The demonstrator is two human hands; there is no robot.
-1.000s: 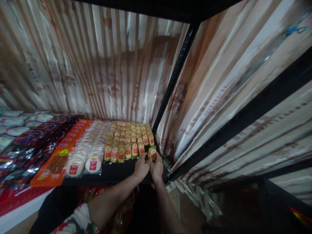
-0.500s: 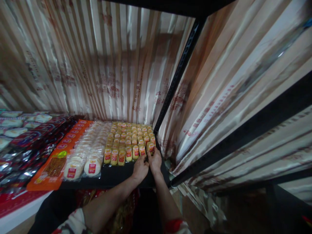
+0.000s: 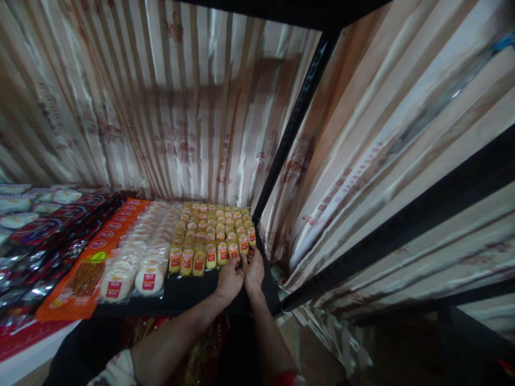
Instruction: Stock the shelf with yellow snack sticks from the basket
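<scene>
Packet (image 3: 243, 244), small, yellow, red label: left hand (image 3: 228, 279), right hand (image 3: 254, 269) touch it; grip unclear.

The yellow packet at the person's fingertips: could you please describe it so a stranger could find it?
On the black shelf, beside the black upright post, small yellow packets lie in rows. Near the right end of the front row, the packet is red-labelled like its neighbours; it alone lies right where the left hand and right hand meet.

striped curtain (image 3: 161, 107), blk shelf frame (image 3: 298, 110), dim light
</scene>
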